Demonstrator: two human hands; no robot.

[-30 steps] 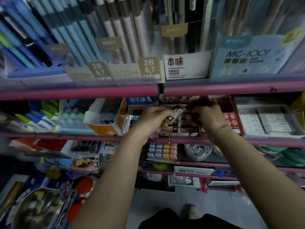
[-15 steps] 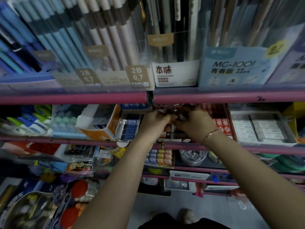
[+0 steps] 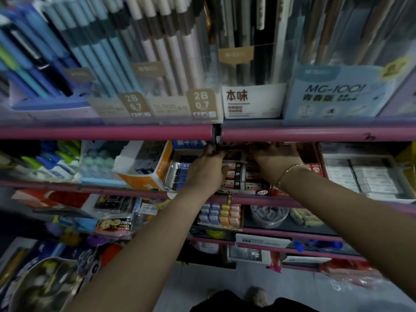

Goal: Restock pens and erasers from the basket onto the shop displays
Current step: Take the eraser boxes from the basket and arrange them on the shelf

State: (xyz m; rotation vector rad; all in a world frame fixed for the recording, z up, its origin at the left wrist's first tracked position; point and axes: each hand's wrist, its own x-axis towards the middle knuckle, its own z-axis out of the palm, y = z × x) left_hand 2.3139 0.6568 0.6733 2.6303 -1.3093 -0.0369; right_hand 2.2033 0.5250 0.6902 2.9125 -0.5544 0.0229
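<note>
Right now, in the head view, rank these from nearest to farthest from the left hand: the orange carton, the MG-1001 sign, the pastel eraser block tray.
From the left hand:
1. Orange carton, just to its left on the same shelf.
2. Pastel eraser block tray, one shelf below, slightly right.
3. MG-1001 sign, on the shelf above, far right.

Likely stationery shop: labelled pen racks (image 3: pixel 157 64)

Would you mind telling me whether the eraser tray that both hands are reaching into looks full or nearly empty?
Fairly full: the eraser tray shows rows of wrapped erasers between the left hand and right hand; its back is hidden.
</note>
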